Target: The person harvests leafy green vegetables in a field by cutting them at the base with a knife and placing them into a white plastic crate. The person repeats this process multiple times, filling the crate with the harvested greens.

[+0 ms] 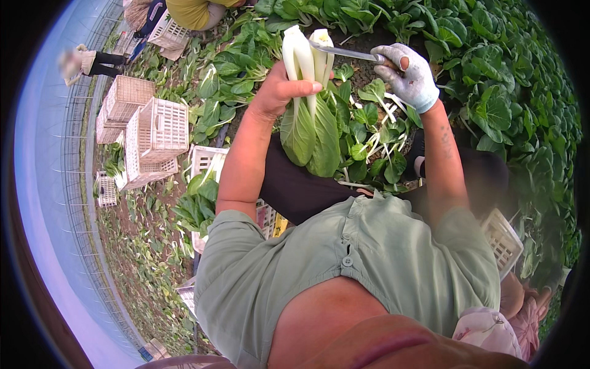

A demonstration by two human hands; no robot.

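Two heads of bok choy (309,133) hang leaves-down in my bare left hand (281,90), their white stalk bases pointing up. My right hand (405,74), in a worn whitish glove with a fingertip showing through, grips a knife (348,53). The blade reaches left and its tip end meets the base of the right-hand head. Below and to the right of the heads, cut leaves and pale stalks (382,138) lie strewn on the soil in front of my legs.
Growing bok choy (493,87) fills the right side. At my left, a plastic crate (203,159) holds greens (198,203); stacked crates (161,124) stand farther left. A person (87,62) stands by the greenhouse wall (50,124), another in yellow (191,14) bends at the top. A crate (502,240) sits behind my right side.
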